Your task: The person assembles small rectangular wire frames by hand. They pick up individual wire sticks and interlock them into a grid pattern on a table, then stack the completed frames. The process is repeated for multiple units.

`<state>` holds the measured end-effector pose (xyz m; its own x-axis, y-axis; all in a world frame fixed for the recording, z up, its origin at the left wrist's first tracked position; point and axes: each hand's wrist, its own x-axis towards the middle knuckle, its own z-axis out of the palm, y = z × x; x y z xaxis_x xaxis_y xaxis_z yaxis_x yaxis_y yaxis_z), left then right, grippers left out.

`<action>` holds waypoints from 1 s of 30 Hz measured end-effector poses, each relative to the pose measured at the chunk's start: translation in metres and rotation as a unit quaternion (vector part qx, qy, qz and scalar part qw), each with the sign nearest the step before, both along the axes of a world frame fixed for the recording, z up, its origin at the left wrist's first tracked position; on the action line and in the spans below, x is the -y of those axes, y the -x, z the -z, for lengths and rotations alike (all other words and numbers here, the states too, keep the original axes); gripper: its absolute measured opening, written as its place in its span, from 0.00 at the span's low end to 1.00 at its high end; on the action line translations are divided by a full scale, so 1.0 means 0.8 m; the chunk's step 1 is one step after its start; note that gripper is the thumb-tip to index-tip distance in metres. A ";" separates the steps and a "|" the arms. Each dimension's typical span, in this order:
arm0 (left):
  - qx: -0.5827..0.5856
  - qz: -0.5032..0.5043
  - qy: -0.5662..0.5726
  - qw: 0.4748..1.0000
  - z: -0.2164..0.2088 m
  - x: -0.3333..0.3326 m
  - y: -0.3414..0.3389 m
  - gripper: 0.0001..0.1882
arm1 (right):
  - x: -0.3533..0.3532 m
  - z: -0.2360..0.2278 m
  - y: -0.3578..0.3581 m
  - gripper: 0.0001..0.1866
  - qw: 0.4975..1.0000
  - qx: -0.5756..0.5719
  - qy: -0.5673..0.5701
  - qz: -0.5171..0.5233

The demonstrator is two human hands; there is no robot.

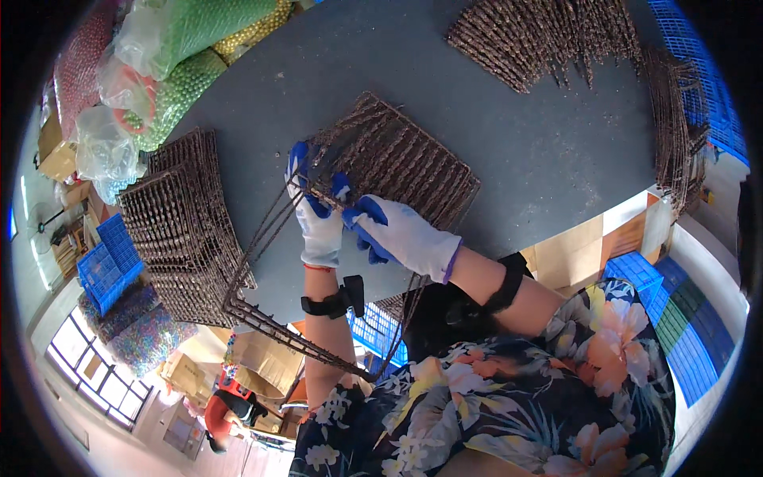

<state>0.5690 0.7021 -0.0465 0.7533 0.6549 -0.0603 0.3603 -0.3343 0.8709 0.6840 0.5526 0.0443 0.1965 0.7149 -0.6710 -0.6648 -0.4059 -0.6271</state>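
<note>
My left hand (316,222), in a white glove with blue-coated fingers, closes round thin brown twisted strands (276,213). These strands run down and left to a brown frame-like edge (298,343) hanging over my left forearm. My right hand (404,237), gloved the same way, is closed with its fingertips pressed on the strands beside the left hand. What exactly lies between the fingers is hidden. Just beyond both hands, a brown ribbed lattice panel (405,163) lies tilted on the dark grey table (548,167), loose strands at its left end reaching toward my left hand.
Stacked brown lattice panels (179,222) stand at the table's left. More brown strands (548,40) lie at the far right, others (675,119) hang at the right edge. Bags of green beads (187,87) sit far left. Blue crates (691,342) stand right; another person (221,417) is lower left.
</note>
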 end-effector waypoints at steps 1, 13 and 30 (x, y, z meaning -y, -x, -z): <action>-0.009 0.023 -0.070 0.997 0.001 0.000 -0.005 0.34 | 0.001 0.003 -0.001 0.15 1.000 0.027 0.004 0.002; -0.077 0.159 -0.325 0.929 -0.044 -0.022 -0.035 0.36 | 0.006 0.027 0.009 0.18 0.997 0.076 -0.001 -0.010; -0.050 0.137 -0.417 0.897 -0.030 -0.081 -0.024 0.23 | 0.008 0.033 0.019 0.20 0.990 0.136 0.006 0.041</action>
<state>0.5883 0.7670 -0.0221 0.9109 0.2958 0.2878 0.2285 -0.9422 0.2450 0.6691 0.5464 0.0178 0.4285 0.6809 -0.5939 -0.5036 -0.3657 -0.7827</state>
